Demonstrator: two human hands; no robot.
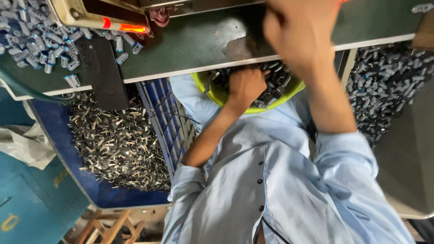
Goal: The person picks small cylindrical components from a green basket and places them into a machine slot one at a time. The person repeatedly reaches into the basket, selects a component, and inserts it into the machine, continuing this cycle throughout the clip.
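Looking down over the pale blue shirt (280, 190) filling the bottom of the frame, I see both sleeves rolled up. At centre, the left hand (245, 85) is curled into the yellow-green bowl (217, 96) on the lap, knuckles up, fingers buried among small dark metal parts (278, 81); what it grips I cannot tell. At lower left a blue crate (167, 117) holds a heap of silvery clips (117, 144). Higher, the right hand (300, 31) is lifted, blurred, seemingly fisted, its hold unclear. Beyond lies the green table (190, 40), a black phone (101, 72), and blue-tipped pieces (40, 40) at upper left.
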